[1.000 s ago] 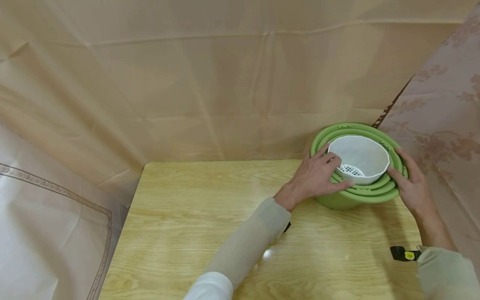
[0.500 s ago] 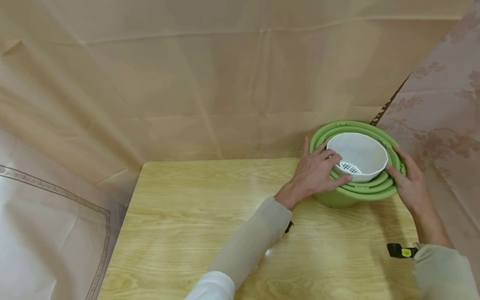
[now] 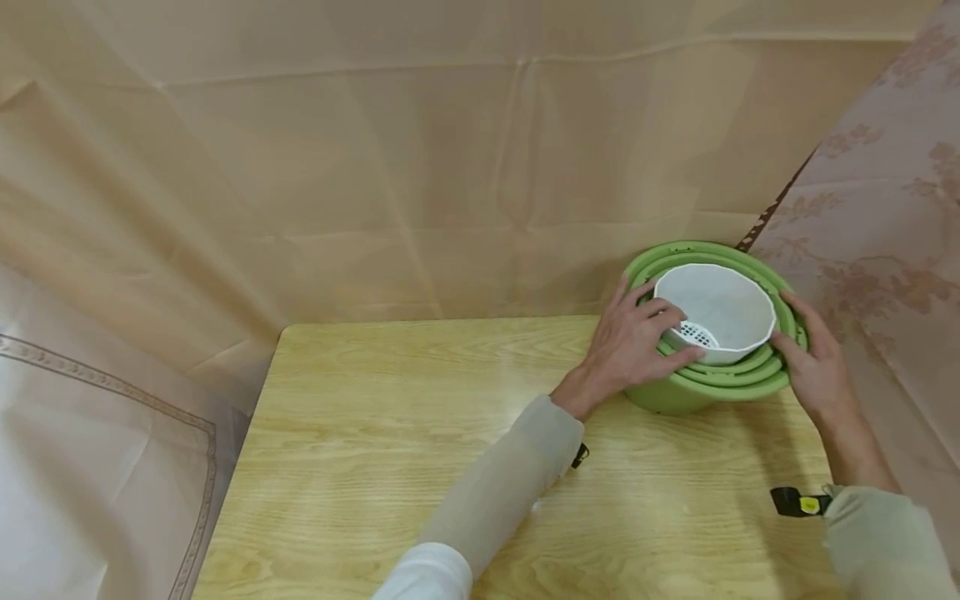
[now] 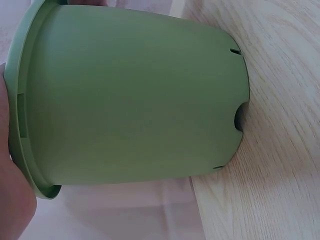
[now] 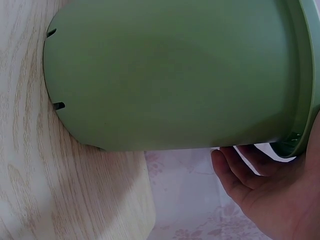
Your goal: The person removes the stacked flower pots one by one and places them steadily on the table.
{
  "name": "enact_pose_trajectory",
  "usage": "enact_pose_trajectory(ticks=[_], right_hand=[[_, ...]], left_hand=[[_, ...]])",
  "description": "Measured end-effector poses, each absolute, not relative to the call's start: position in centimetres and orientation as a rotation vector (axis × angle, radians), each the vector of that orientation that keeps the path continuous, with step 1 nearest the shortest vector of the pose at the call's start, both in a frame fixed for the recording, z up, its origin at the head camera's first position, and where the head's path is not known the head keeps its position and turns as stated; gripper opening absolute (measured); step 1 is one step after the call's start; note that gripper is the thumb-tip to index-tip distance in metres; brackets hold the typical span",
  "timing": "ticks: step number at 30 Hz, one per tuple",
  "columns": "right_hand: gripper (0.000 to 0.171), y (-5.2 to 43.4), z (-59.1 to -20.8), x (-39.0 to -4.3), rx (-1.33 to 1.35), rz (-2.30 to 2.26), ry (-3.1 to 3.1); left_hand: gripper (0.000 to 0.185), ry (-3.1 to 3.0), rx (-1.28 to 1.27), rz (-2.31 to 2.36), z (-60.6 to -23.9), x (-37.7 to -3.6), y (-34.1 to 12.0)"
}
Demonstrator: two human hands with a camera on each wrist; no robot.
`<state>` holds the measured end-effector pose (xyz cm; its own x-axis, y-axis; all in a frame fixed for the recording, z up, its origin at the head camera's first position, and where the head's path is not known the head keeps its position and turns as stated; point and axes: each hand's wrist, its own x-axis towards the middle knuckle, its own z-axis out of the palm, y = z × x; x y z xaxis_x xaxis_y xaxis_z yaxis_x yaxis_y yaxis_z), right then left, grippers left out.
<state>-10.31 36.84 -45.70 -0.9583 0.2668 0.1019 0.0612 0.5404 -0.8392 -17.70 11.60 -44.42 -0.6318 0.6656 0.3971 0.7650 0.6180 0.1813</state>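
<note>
Right of frame: green pots (image 3: pixel 671 395), nested, on table (image 3: pixel 375 433), white pot (image 3: pixel 723 304) inside | left hand (image 3: pixel 626 343): holding white pot's left rim | right hand (image 3: pixel 823 375): gripping green pots' right rim

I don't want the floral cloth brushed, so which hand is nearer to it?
Right. The right hand grips the green pots on the side facing the floral cloth. The left hand is at the left edge of the white pot, farther away.

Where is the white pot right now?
In the head view, the white pot sits right of centre, nested inside the green pots, between the left hand and the right hand.
</note>
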Motion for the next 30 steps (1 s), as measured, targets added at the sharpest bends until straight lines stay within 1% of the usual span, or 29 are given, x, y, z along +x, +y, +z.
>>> enact_pose_trajectory(ticks=[6,11,18,30], right_hand=[[0.056,36.6,-45.5,-10.3,-0.268,1.416,-2.52],[0.055,36.5,-45.4,-10.3,-0.26,1.449,-2.499],[0.056,36.5,-45.6,-10.2,-0.263,1.436,-2.494],[0.053,36.7,-45.7,-10.1,-0.291,1.405,-2.496]], left_hand=[[0.046,-2.4,-1.214,-0.62,-44.0,-17.8,11.7],[0.049,-2.356,-1.208,-0.692,-43.4,-17.6,11.6],[0.039,-2.319,-1.184,-0.744,-43.2,-17.4,11.5],[0.036,-2.214,-1.204,-0.943,-42.6,-17.5,11.4]])
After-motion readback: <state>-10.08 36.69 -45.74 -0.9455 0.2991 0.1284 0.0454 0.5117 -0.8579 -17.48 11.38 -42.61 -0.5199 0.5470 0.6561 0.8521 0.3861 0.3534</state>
